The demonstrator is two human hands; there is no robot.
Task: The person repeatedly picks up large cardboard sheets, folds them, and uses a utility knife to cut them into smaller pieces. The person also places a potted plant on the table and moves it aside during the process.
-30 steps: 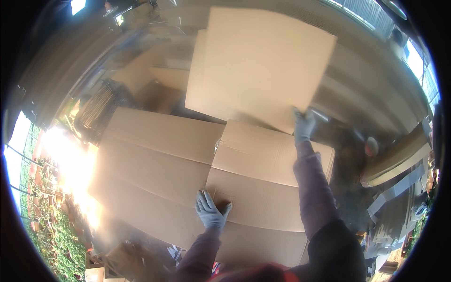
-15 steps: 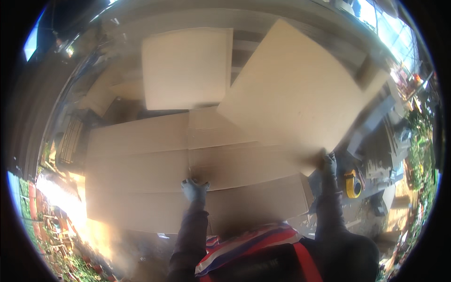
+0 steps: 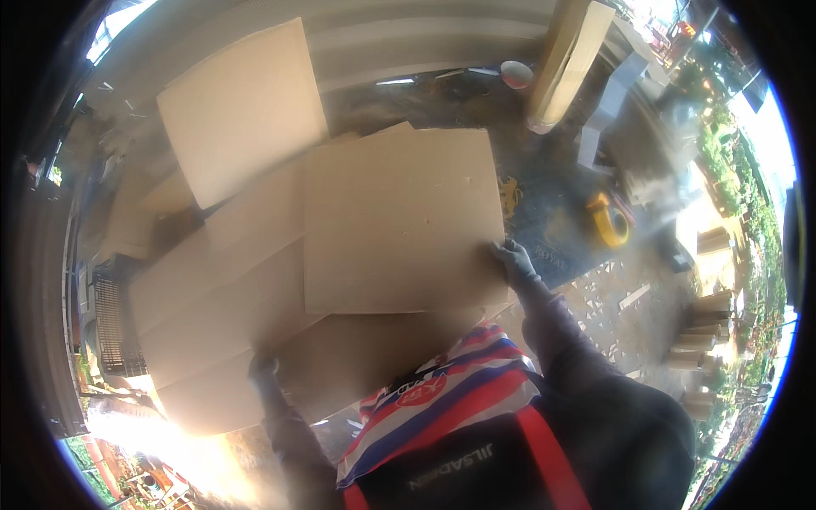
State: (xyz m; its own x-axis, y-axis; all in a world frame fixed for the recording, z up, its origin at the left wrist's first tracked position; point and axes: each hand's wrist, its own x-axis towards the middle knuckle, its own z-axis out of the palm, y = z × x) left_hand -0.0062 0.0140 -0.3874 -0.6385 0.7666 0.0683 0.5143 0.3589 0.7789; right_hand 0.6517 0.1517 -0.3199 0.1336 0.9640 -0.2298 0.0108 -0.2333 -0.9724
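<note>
My right hand (image 3: 517, 259), in a grey glove, grips the right edge of a square brown cardboard sheet (image 3: 399, 221). That sheet lies over part of a large creased cardboard piece (image 3: 204, 340) with fold lines across it. My left hand (image 3: 265, 365), also gloved, is on the large piece near its front part. Its fingers are blurred, so their hold on the cardboard cannot be made out.
Another square cardboard sheet (image 3: 246, 110) stands at the back left. A black crate (image 3: 109, 314) is at the left. To the right are a yellow tape roll (image 3: 609, 219), a dark printed mat (image 3: 552, 229), a tall cardboard post (image 3: 565, 68) and scraps on the floor.
The square sheet in my right hand has turned and come left and nearer, now lying over the large piece. My left hand has shifted left; the whole view has turned.
</note>
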